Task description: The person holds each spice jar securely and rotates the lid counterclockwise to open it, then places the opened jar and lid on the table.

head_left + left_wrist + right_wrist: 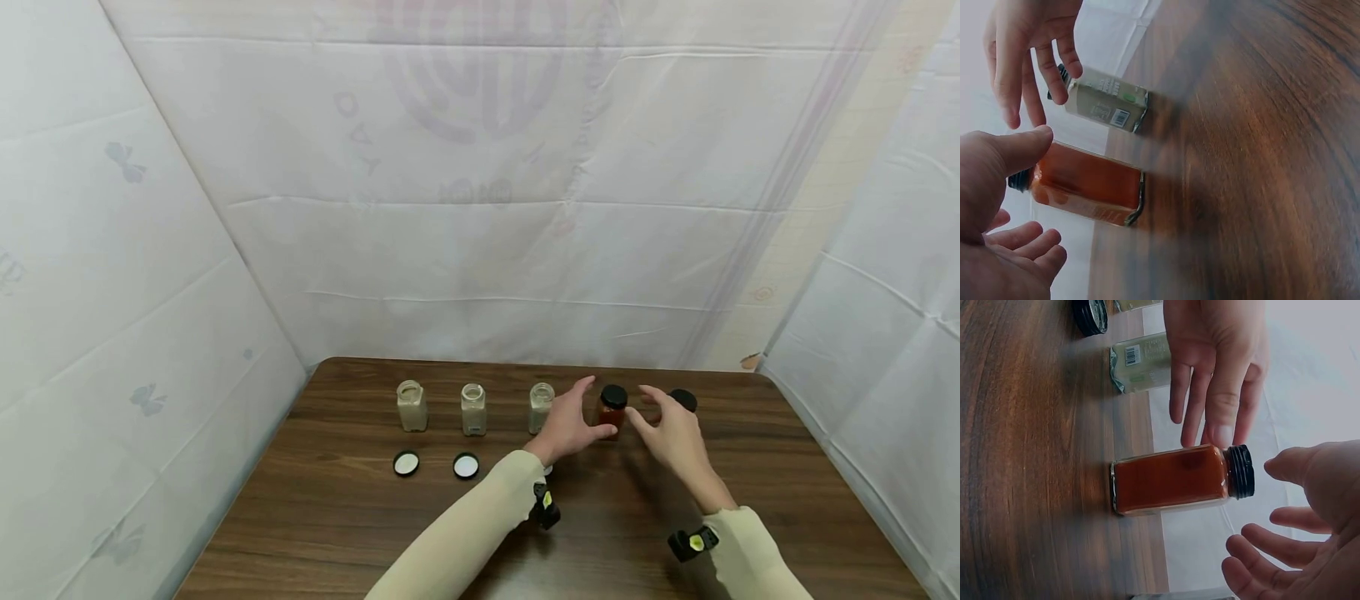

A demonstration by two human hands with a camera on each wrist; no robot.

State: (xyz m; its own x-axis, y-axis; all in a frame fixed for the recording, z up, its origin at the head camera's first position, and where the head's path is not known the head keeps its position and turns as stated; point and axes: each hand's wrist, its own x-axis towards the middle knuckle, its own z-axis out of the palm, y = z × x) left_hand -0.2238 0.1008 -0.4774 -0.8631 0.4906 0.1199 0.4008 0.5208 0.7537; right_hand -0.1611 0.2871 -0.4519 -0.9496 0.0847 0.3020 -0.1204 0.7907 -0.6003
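On the left of the brown, stripy wood counter (330, 533) stands a square glass jar (412, 410) of pale stuff, its top off, with a round lid (406, 463) lying white side up in front. Next come a second pale jar (473, 414) with its own lid (466, 466), and a third pale jar (540, 410), partly behind the left hand (567, 428). That hand's fingers are spread beside the red jar (611, 417); I can't tell if the thumb touches it. The red jar stands upright between both hands, with smooth, shiny glass and a ridged black cap (1242, 471) on. The right hand (675, 437) has its fingers spread too, just apart from the jar. It looks like the reaching step; the next move likely needs one hand to hold the glass and the other to twist the cap. Farthest right, another black-capped jar (683, 400) is mostly hidden.
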